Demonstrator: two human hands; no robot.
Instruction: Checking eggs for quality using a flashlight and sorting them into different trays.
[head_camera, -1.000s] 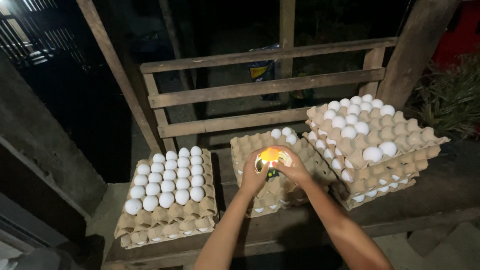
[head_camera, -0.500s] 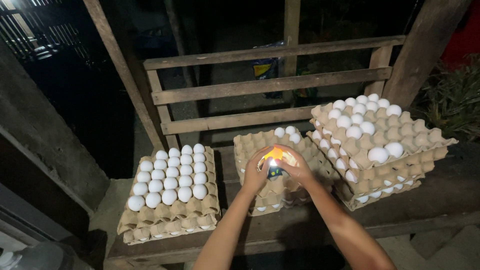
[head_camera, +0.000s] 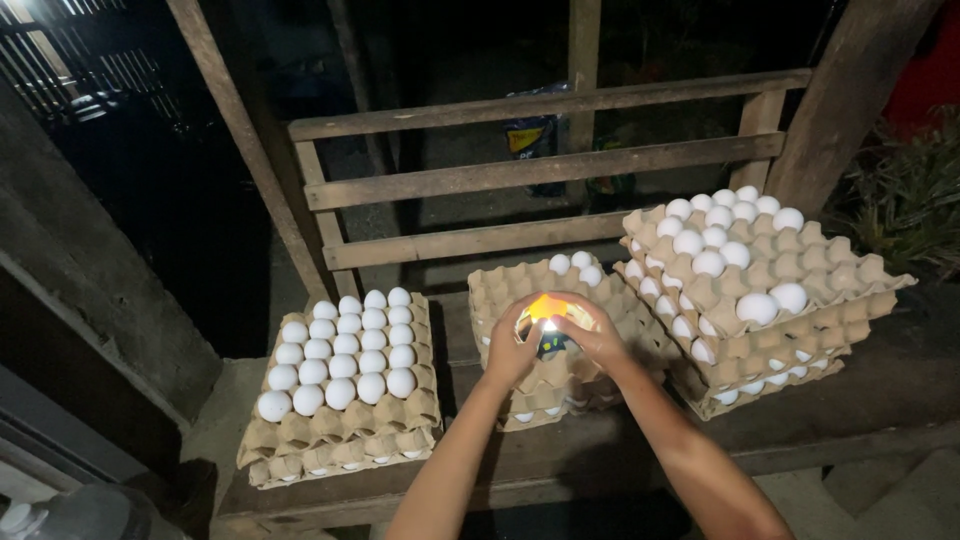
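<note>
Both hands meet over the middle stack of cardboard egg trays (head_camera: 600, 300) on the desk (head_camera: 880, 390). The left hand (head_camera: 512, 348) and the right hand (head_camera: 592, 335) curl together around a glowing egg (head_camera: 548, 307), fingers pressed to its sides; it shines orange-yellow from a small light (head_camera: 550, 327) under it. The light's body is mostly hidden by the palms, and its shape cannot be made out. Three white eggs (head_camera: 576, 266) sit at the far edge of that middle stack. A left stack of trays (head_camera: 340, 435) carries rows of white eggs, and a tilted right stack (head_camera: 800, 290) is partly filled. Behind the wooden rail (head_camera: 545, 170), a blue and yellow bag (head_camera: 530, 140) hangs in the dark, half hidden by a post.
</note>
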